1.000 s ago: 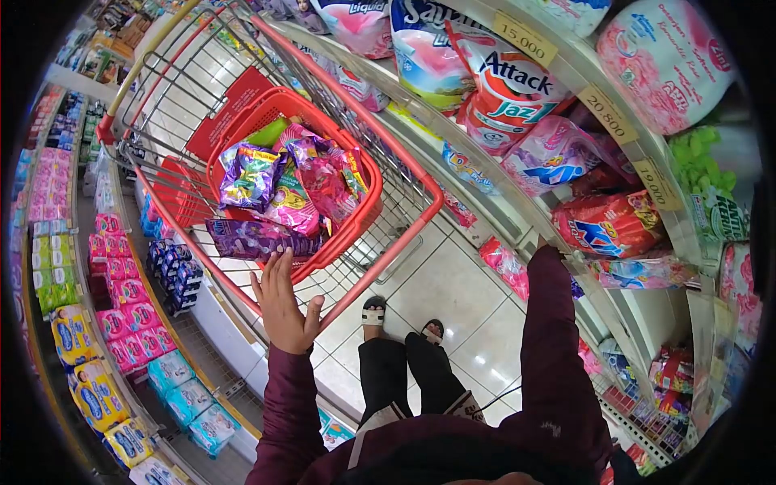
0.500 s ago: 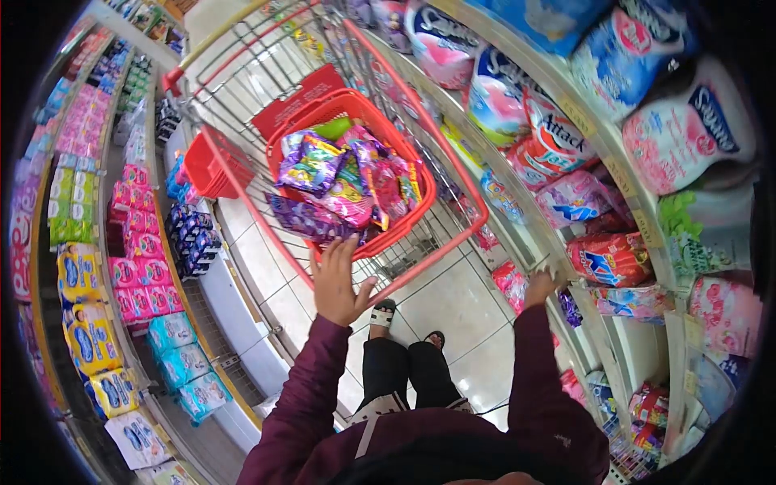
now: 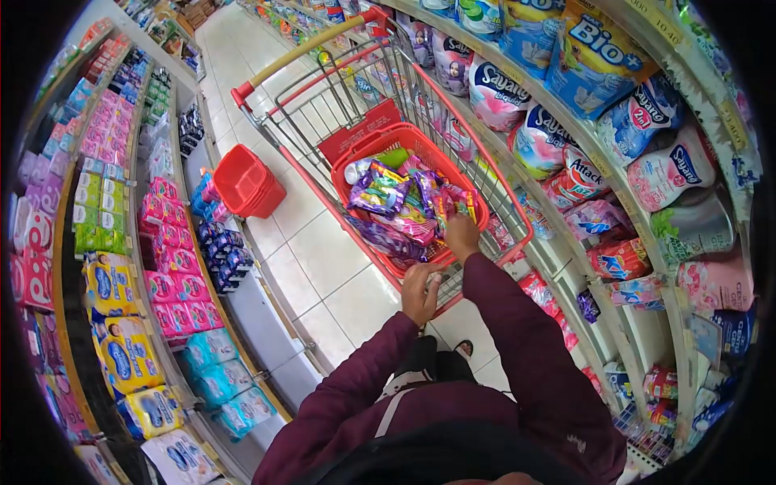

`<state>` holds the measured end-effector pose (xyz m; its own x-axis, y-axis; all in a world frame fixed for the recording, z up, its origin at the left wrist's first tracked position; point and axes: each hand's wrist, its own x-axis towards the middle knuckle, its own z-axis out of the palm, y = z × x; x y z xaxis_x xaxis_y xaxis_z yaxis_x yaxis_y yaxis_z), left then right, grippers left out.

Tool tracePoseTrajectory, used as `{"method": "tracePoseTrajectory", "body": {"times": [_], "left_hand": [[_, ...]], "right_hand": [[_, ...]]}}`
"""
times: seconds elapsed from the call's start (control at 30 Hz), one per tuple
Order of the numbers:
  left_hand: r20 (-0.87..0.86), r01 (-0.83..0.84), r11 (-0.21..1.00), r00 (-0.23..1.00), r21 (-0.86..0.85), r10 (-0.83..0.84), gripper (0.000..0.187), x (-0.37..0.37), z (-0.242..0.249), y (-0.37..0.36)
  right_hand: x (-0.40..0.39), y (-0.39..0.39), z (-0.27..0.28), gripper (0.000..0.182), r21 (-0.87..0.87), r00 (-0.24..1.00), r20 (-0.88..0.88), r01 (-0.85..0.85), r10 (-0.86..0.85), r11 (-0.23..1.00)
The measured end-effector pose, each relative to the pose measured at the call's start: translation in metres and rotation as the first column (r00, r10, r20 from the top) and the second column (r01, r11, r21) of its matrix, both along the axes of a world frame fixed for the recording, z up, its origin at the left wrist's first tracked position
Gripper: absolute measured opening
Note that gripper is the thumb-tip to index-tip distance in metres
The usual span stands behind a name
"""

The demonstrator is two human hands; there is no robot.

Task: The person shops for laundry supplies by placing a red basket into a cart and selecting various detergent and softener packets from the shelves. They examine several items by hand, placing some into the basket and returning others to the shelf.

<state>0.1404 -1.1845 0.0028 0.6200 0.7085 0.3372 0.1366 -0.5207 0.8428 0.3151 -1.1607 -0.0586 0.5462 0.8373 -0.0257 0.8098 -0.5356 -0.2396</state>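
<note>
A red basket (image 3: 340,191) full of colorful packets sits inside a metal shopping cart (image 3: 501,252) with red rails. My right hand (image 3: 462,237) reaches over the cart's near end into the basket, its fingers closed at a small red and pink packet (image 3: 441,203); the fingertips are partly hidden. Against the near side of the basket rests my left hand (image 3: 419,294), fingers extended and thumb apart, with nothing seen in it. Purple packets (image 3: 380,194) and a pink packet (image 3: 412,227) lie heaped together beside my right hand.
Stacked red baskets (image 3: 247,183) stand on the tiled floor (image 3: 311,242) left of the cart. Shelves of packs, including yellow packs (image 3: 125,353), line the left. On the right, shelves hold detergent pouches (image 3: 602,52) close to the cart.
My right hand has swung from the right shelf side into the basket. My left hand stays near the basket's edge. The view has shifted, with the cart now further right and lower.
</note>
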Motion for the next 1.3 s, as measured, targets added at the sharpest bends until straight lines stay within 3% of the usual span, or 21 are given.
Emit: {"method": "tracePoseTrajectory", "body": {"times": [0.03,0.1,0.13,0.2,0.23,0.3,0.33,0.4,0.5,0.63,0.7,0.77,0.83,0.9,0.93,0.97,1.0,1.07,1.1,1.23,1.3], "left_hand": [[-0.002,0.012,1.0,1.0,0.004,-0.012,0.017,-0.002,0.0,0.005],[0.17,0.062,0.918,0.986,-0.392,0.006,0.017,-0.002,0.007,0.02],[0.156,0.052,0.946,0.988,-0.32,-0.001,0.018,-0.005,0.012,0.037],[0.158,0.02,0.97,0.987,-0.242,0.019,0.026,0.0,0.024,0.075],[0.192,0.044,0.982,0.981,-0.186,-0.007,0.036,0.007,0.025,0.094],[0.2,0.094,0.99,0.977,-0.106,-0.071,0.049,0.016,0.071,0.113],[0.176,0.243,0.966,0.958,-0.086,-0.225,0.053,0.02,0.083,0.118],[0.138,0.527,0.821,0.85,-0.219,-0.509,0.055,0.026,0.091,0.125],[0.236,0.619,0.669,0.781,-0.41,-0.578,0.045,0.03,0.098,0.121],[0.489,0.617,0.323,0.776,-0.717,-0.398,0.02,0.031,0.098,0.106],[0.518,0.627,0.338,0.775,-0.701,-0.362,0.015,0.03,0.101,0.094],[0.554,0.659,0.293,0.746,-0.693,-0.369,0.014,0.03,0.096,0.091],[0.567,0.673,0.302,0.736,-0.676,-0.37,0.01,0.034,0.107,0.081],[0.236,0.592,0.765,0.805,-0.254,-0.545,0.011,0.039,0.114,0.069],[0.247,0.588,0.808,0.778,0.036,-0.577,0.012,0.041,0.117,0.063],[0.246,0.6,0.799,0.77,0.036,-0.589,0.012,0.041,0.121,0.057],[0.184,0.588,0.799,0.777,0.129,-0.601,0.013,0.041,0.125,0.05],[0.119,0.541,0.771,0.788,0.337,-0.604,0.014,0.044,0.121,0.042],[0.113,0.554,0.764,0.781,0.331,-0.615,0.014,0.043,0.115,0.035],[0.056,0.792,0.597,0.607,-0.129,-0.793,0.013,0.045,0.107,-0.001],[0.223,0.701,0.69,0.713,-0.184,-0.665,0.012,0.058,0.106,-0.021]], "right_hand": [[0.004,0.005,0.001,0.018,0.004,1.0,-0.002,0.012,-0.012,1.0],[0.011,0.004,0.043,0.015,0.166,0.951,-0.222,0.257,-0.218,0.952],[0.012,0.004,0.062,0.015,0.165,0.948,-0.222,0.268,-0.229,0.949],[0.01,-0.003,0.096,0.013,0.464,0.994,0.078,0.027,-0.071,0.886],[0.006,-0.008,0.108,0.013,0.468,0.993,0.082,0.037,-0.085,0.883],[-0.004,-0.019,0.141,0.014,0.342,0.872,-0.101,-0.422,0.48,0.84],[-0.004,-0.026,0.166,0.012,0.487,0.89,-0.065,-0.366,0.451,0.793],[-0.005,-0.035,0.193,0.012,0.478,0.896,-0.101,-0.338,0.432,0.811],[-0.012,-0.054,0.223,0.011,0.472,0.905,-0.136,-0.299,0.403,0.829],[-0.024,-0.091,0.247,0.015,0.651,0.939,-0.199,-0.088,0.282,0.754],[-0.037,-0.11,0.252,0.016,0.568,0.936,-0.351,0.195,0.021,0.8],[-0.049,-0.131,0.243,0.014,0.549,0.934,-0.358,0.191,0.022,0.814],[-0.066,-0.145,0.24,0.012,0.524,0.953,-0.211,-0.078,0.218,0.848],[-0.063,-0.158,0.236,0.01,0.519,0.953,-0.218,-0.071,0.212,0.852],[-0.057,-0.164,0.233,0.01,0.473,0.971,-0.24,0.119,-0.002,0.873],[-0.052,-0.172,0.229,0.01,0.425,0.945,-0.246,0.305,-0.215,0.852],[-0.06,-0.178,0.221,0.008,0.496,0.974,-0.132,0.224,-0.182,0.839],[-0.087,-0.2,0.23,0.007,0.458,0.964,-0.265,0.092,0.036,0.884],[-0.097,-0.205,0.236,0.007,0.461,0.934,-0.336,0.05,0.122,0.886],[-0.068,-0.25,0.208,0.005,0.523,0.94,-0.215,0.341,-0.267,0.781],[-0.091,-0.249,0.217,0.003,0.72,0.876,-0.321,0.472,-0.36,0.508]]}}
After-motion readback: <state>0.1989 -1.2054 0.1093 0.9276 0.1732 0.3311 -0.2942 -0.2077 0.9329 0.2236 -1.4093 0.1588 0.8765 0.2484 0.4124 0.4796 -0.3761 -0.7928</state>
